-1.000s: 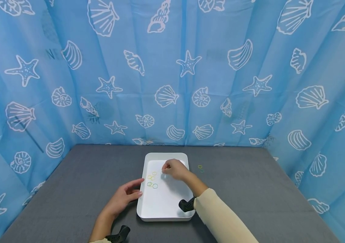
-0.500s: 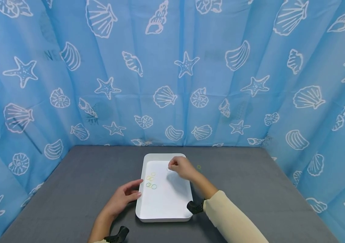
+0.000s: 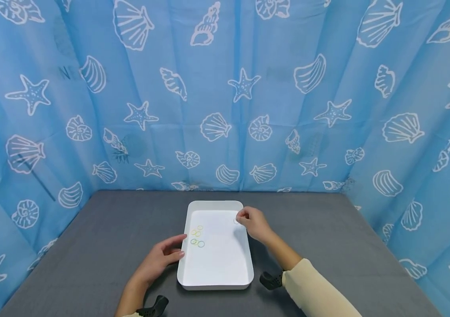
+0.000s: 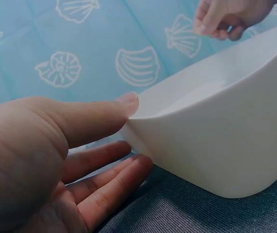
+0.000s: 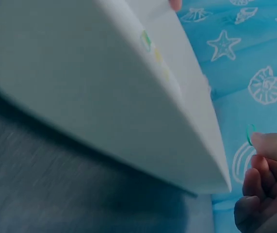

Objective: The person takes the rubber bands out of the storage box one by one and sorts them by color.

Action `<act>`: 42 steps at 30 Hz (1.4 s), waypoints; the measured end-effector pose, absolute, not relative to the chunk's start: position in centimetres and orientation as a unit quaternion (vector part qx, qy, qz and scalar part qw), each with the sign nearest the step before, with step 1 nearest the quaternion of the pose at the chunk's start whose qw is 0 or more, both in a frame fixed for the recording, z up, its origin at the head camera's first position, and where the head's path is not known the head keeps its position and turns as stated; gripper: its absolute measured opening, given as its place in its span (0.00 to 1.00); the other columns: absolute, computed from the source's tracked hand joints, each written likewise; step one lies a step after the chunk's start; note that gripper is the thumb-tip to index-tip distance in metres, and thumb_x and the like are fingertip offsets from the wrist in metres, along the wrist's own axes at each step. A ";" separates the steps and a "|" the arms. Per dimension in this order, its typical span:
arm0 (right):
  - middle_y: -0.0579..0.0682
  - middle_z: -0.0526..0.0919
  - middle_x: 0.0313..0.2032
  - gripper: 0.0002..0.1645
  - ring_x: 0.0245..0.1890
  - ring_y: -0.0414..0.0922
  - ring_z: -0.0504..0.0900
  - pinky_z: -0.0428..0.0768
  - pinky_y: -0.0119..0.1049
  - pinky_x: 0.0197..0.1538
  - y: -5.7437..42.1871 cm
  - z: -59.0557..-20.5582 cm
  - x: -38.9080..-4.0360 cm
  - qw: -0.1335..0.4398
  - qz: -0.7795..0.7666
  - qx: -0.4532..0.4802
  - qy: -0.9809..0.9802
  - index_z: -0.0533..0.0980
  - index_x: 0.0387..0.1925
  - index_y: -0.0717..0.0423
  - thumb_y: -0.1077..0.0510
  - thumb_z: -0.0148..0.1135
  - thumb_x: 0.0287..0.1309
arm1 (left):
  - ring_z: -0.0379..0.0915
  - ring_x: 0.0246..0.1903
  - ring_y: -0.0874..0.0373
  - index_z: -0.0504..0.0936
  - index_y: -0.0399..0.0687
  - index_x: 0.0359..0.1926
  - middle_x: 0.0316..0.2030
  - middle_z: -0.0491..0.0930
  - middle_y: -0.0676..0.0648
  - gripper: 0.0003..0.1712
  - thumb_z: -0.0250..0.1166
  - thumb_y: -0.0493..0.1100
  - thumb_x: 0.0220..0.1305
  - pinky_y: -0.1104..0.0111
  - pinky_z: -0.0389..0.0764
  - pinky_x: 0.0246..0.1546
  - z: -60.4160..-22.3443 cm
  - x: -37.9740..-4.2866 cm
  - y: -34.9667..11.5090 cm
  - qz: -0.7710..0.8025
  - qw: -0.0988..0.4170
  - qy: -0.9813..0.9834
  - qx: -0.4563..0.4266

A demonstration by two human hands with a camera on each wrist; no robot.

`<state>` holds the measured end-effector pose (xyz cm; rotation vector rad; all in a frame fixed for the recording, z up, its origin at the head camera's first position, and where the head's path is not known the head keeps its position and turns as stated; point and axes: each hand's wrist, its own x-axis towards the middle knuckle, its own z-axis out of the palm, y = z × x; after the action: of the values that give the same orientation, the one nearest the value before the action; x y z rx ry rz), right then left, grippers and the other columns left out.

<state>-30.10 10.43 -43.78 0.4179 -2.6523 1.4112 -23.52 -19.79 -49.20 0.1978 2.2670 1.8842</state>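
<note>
A person's right hand (image 3: 254,222), fingers curled, pinches a thin green ring (image 5: 248,138) by its edge over the far right side of a white tray (image 3: 219,268); the left hand (image 3: 161,259), relaxed and parted, touches the tray's left rim. More green and yellow rings (image 3: 201,244) lie inside the tray's left half. So slight a hold could let the ring slip onto the tray's right rim, though its firmness is hard to judge in the dim wrist view. Half a second earlier, the right hand was farther inside the tray.
</note>
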 end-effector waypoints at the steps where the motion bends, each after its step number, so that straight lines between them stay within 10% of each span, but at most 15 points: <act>1: 0.47 0.71 0.23 0.04 0.23 0.43 0.67 0.68 0.36 0.29 10.7 -44.0 -30.0 0.062 0.467 0.135 -0.872 0.77 0.30 0.62 0.68 0.60 0.62 | 0.75 0.51 0.48 0.71 0.43 0.67 0.63 0.69 0.36 0.31 0.67 0.42 0.64 0.60 0.76 0.50 -49.2 -23.5 -19.8 0.637 0.094 0.762 0.068; 21: 0.47 0.72 0.22 0.05 0.24 0.41 0.68 0.68 0.34 0.31 16.5 -47.9 -29.5 0.137 0.440 0.084 -0.883 0.76 0.27 0.62 0.71 0.62 0.56 | 0.74 0.52 0.46 0.69 0.41 0.68 0.63 0.68 0.35 0.31 0.65 0.40 0.65 0.59 0.76 0.49 -49.2 -23.3 -19.6 0.642 0.097 0.756 0.077; 42: 0.50 0.81 0.29 0.06 0.28 0.46 0.75 0.72 0.43 0.35 18.3 -48.2 -31.1 0.098 0.359 -0.004 -0.928 0.79 0.30 0.61 0.62 0.61 0.62 | 0.74 0.52 0.47 0.69 0.40 0.67 0.64 0.67 0.35 0.31 0.66 0.40 0.65 0.60 0.77 0.48 -49.1 -23.3 -19.9 0.643 0.089 0.757 0.076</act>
<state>-31.11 18.29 -48.19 -0.0109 -2.7475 1.0632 -23.30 -19.88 -49.11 0.2258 2.2521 1.9130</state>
